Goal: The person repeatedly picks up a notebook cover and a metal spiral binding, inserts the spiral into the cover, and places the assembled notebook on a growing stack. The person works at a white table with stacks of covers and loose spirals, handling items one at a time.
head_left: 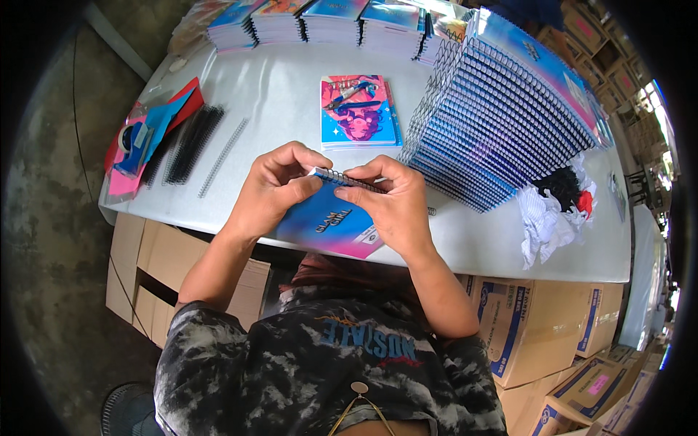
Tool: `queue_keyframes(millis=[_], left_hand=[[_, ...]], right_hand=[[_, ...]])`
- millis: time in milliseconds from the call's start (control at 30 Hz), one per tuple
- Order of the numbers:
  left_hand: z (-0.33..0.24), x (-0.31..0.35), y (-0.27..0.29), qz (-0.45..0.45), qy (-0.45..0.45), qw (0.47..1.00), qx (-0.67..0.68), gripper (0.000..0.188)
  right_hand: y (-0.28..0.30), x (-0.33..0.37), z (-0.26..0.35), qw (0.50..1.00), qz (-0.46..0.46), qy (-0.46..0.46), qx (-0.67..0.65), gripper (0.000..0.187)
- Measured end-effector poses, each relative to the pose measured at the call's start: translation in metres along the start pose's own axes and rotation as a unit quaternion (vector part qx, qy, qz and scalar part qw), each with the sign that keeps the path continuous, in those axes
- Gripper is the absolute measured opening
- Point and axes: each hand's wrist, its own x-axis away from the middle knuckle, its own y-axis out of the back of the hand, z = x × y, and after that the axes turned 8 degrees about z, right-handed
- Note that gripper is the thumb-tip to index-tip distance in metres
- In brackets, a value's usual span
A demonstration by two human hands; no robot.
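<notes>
Both hands hold a blue and pink spiral notebook (336, 219) at the table's near edge, its bound edge turned away from me. My left hand (280, 185) pinches the left end of that edge between thumb and fingers. Along the right part of the dark wire spiral (342, 176), my right hand (389, 200) presses with thumb and fingertips. The fingers partly cover the coil. Just beyond my hands lies a short stack of pink and blue notebooks (356, 131), with pliers (349, 96) and a blue-handled tool (361, 105) on top.
A tall stack of spiral notebooks (487, 123) stands at right, beside crumpled cloth (542, 221). Loose black spirals (193, 145), a blue tape dispenser (133, 149) and coloured sheets (166, 109) lie left. More notebook stacks (331, 29) line the far edge. Cardboard boxes (542, 320) sit below the table (276, 87).
</notes>
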Motion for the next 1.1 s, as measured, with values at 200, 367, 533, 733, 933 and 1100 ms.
queue_keyframes(millis=[200, 367, 533, 733, 933, 1100], left_hand=[[0.008, -0.016, 0.016, 0.077, 0.011, 0.997, -0.004, 0.013], [-0.023, -0.028, 0.011, 0.078, -0.027, 0.973, -0.215, 0.024], [-0.053, -0.048, -0.013, -0.061, -0.127, 0.980, -0.140, 0.068], [-0.109, -0.150, -0.099, -0.082, -0.350, 0.915, -0.186, 0.045], [-0.049, -0.216, -0.101, -0.200, -0.290, 0.805, -0.477, 0.035], [-0.034, -0.209, -0.109, -0.254, -0.260, 0.896, -0.256, 0.038]], right_hand=[[-0.002, 0.003, -0.002, 0.999, -0.031, 0.009, 0.036, 0.017], [0.015, 0.006, 0.009, 0.985, -0.080, 0.118, 0.093, 0.027], [0.045, -0.004, 0.095, 0.872, -0.259, 0.379, -0.171, 0.043], [0.113, -0.018, 0.146, 0.776, -0.436, 0.439, 0.123, 0.044], [0.195, -0.017, 0.109, 0.729, -0.515, 0.246, 0.377, 0.040], [0.178, -0.015, 0.113, 0.802, -0.453, 0.220, 0.321, 0.045]])
